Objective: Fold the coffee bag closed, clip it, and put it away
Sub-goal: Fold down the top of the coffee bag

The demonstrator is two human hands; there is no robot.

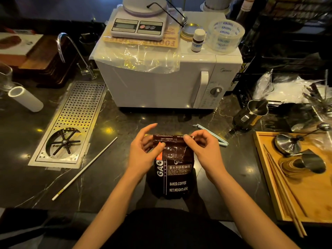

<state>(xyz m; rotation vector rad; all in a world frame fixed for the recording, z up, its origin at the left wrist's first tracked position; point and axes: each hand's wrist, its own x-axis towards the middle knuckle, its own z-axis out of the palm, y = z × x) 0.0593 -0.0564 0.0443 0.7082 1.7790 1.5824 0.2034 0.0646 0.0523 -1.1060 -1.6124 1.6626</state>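
Note:
A dark brown coffee bag (175, 178) with white print stands upright on the black counter in front of me. Its top flap is folded down toward me. My left hand (143, 151) pinches the left side of the fold, thumb in front and fingers behind. My right hand (203, 150) pinches the right top corner of the fold. A pale blue bag clip (211, 133) lies on the counter just behind my right hand, partly hidden by it.
A white microwave (161, 83) with a scale on top stands behind the bag. A perforated steel drain tray (75, 123) and a white stick (84, 168) lie to the left. A steel pitcher (251, 114) and a wooden tray (265, 177) with tools are at the right.

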